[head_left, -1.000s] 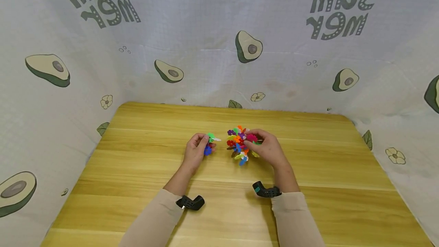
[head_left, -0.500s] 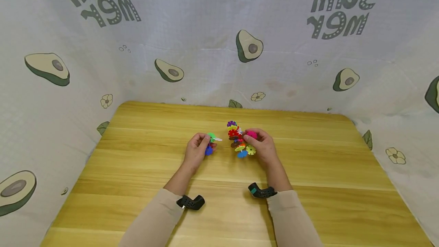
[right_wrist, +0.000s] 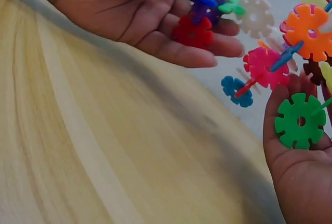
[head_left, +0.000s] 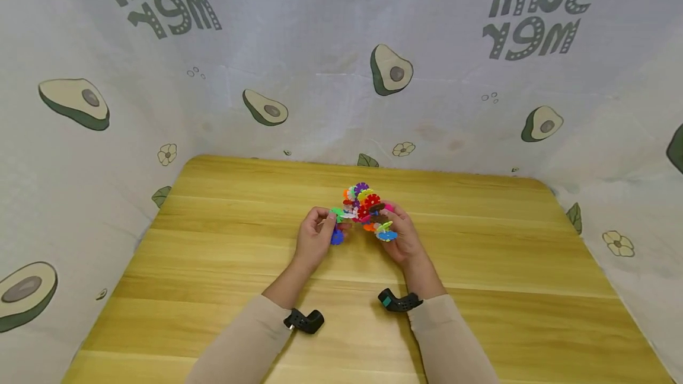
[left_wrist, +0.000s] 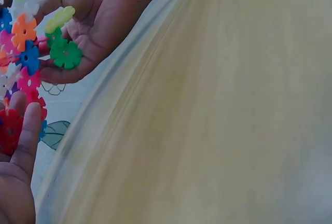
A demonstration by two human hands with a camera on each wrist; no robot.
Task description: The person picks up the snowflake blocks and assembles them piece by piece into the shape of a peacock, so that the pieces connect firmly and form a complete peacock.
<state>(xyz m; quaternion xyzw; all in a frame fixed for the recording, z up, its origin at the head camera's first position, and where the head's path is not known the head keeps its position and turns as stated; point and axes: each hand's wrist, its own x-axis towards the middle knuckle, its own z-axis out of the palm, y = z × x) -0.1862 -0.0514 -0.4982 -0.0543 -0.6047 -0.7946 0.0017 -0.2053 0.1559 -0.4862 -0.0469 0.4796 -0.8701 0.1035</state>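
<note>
Slotted plastic snowflake discs are joined into two clusters above the table. My left hand [head_left: 313,240] pinches the small cluster [head_left: 337,237], which has green, white, blue, purple and red discs. Its white disc [right_wrist: 255,16] points toward the larger cluster; whether the two touch, I cannot tell. The larger multicoloured cluster [head_left: 368,201] is held by my right hand [head_left: 405,240], its fingers partly hidden behind discs. In the left wrist view, a green disc [left_wrist: 66,54] of that cluster lies against the right palm. The red disc [right_wrist: 193,32] sits at the left fingers.
A wood-grain table [head_left: 224,313] spreads under both hands. Behind it and at the sides hangs a white curtain [head_left: 320,34] printed with avocados. Black wrist cameras sit on both forearms, the left one [head_left: 304,320] and the right one [head_left: 399,301].
My right hand has turned the larger cluster and brought it left. My left hand has shifted slightly right with the small cluster, so the two now overlap in the head view.
</note>
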